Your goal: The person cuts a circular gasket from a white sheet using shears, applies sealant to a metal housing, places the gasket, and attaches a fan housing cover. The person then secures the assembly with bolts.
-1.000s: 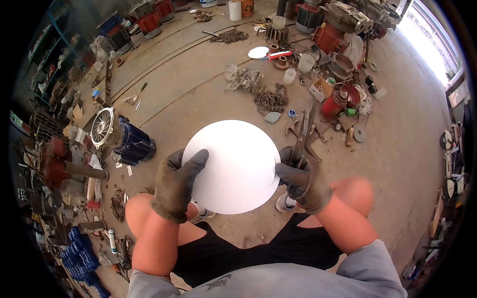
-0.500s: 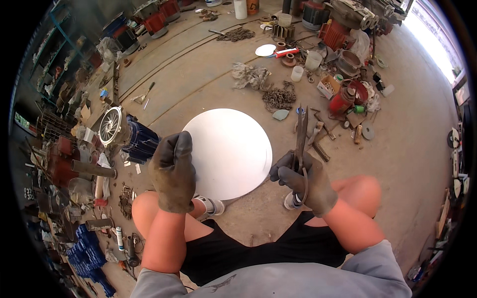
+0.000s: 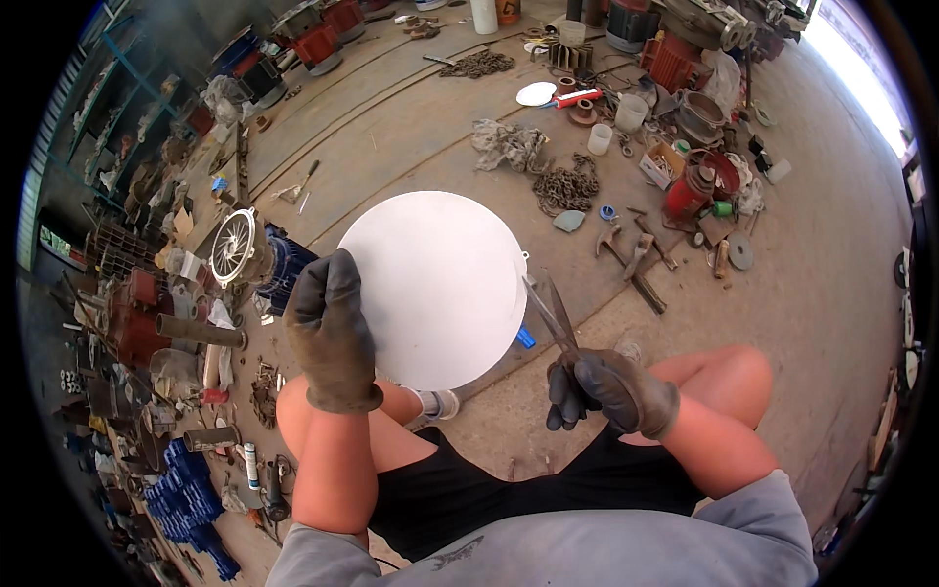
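My left hand point(image 3: 333, 328), in a dark grey work glove, is closed on the left edge of a large white round sheet point(image 3: 440, 293). The fingertips behind that edge are hidden. In my right hand point(image 3: 621, 391), also gloved, is a pair of metal shears point(image 3: 556, 318). Their blades stand a little apart and lean to the left, with the tips close to the sheet's right rim; whether they touch it I cannot tell. A small blue part point(image 3: 525, 338) shows from behind the sheet's lower right edge.
Left of the sheet lies a blue motor point(image 3: 284, 262) with a pale metal fan cover point(image 3: 233, 247). Hammers point(image 3: 636, 256), a heap of chain point(image 3: 565, 186) and crumpled plastic point(image 3: 509, 145) lie ahead on the floor. A red bottle jack point(image 3: 690, 191) stands further right.
The shears have swung from upright to leaning left, toward the sheet's rim, and their blades have spread. My right hand has dropped slightly. The white sheet has shifted a little left and up.
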`<control>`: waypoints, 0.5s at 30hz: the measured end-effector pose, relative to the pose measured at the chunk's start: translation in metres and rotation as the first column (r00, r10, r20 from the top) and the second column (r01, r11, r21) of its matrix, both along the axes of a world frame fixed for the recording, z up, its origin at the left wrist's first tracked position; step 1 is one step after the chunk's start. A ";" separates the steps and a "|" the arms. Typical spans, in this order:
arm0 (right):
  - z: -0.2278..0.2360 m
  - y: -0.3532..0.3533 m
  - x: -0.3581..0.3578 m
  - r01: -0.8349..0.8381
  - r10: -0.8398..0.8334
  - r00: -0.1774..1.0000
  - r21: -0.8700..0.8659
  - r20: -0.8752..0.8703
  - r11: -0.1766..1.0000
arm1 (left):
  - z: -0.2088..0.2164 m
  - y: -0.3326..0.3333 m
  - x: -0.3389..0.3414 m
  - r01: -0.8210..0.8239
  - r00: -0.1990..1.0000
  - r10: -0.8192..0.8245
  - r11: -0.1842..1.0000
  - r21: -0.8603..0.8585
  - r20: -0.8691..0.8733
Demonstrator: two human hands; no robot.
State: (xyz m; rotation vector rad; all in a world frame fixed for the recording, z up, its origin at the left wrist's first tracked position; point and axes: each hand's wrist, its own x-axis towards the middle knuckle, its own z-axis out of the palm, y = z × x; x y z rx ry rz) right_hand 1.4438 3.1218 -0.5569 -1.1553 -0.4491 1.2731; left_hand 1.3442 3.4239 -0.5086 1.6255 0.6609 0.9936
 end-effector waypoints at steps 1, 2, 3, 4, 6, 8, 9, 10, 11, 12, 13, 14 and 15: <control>-0.001 -0.002 0.001 -0.015 0.015 1.000 0.013 -0.006 1.000 | -0.001 0.002 -0.001 0.007 1.000 -0.007 1.000 -0.020 0.011; -0.002 -0.005 0.001 -0.026 0.026 1.000 0.024 -0.011 0.999 | -0.002 0.003 -0.001 0.017 1.000 -0.017 0.999 -0.043 0.021; -0.002 -0.008 0.003 -0.055 0.056 0.998 0.047 -0.008 0.997 | -0.001 0.002 0.000 0.028 0.999 -0.026 0.998 -0.058 0.030; -0.002 -0.010 0.005 -0.084 0.085 0.996 0.071 -0.004 0.994 | 0.000 0.001 0.001 0.038 0.999 -0.036 0.997 -0.073 0.039; -0.003 -0.012 0.007 -0.119 0.124 0.992 0.125 -0.038 0.985 | -0.001 0.001 0.001 0.065 0.997 -0.061 0.992 -0.104 0.039; -0.005 -0.012 0.007 -0.126 0.148 0.983 0.186 -0.110 0.974 | -0.004 0.002 -0.001 0.098 0.995 -0.095 0.985 -0.139 0.025; -0.005 -0.012 0.007 -0.116 0.128 0.990 0.170 -0.063 0.979 | -0.004 0.000 -0.002 0.084 0.996 -0.084 0.989 -0.123 0.004; -0.005 -0.011 0.006 -0.105 0.109 0.994 0.154 -0.014 0.982 | -0.003 -0.004 -0.002 0.071 0.997 -0.073 0.992 -0.106 -0.017; -0.004 -0.010 0.006 -0.093 0.089 0.995 0.138 0.036 0.986 | -0.002 -0.007 -0.002 0.058 0.997 -0.061 0.994 -0.088 -0.035; -0.002 -0.010 0.007 -0.082 0.074 0.995 0.124 0.063 0.989 | -0.003 -0.008 0.000 0.048 0.998 -0.050 0.996 -0.077 -0.023; -0.001 -0.011 0.008 -0.070 0.060 0.994 0.109 0.090 0.992 | -0.005 -0.009 0.001 0.038 0.999 -0.039 0.997 -0.067 -0.010; 0.001 -0.011 0.008 -0.059 0.047 0.992 0.094 0.117 0.994 | -0.007 -0.009 0.003 0.027 1.000 -0.026 0.998 -0.057 0.003; 0.000 -0.011 0.008 -0.037 0.030 0.994 0.071 0.103 0.997 | -0.008 -0.006 0.003 0.016 1.000 -0.016 0.999 -0.045 -0.014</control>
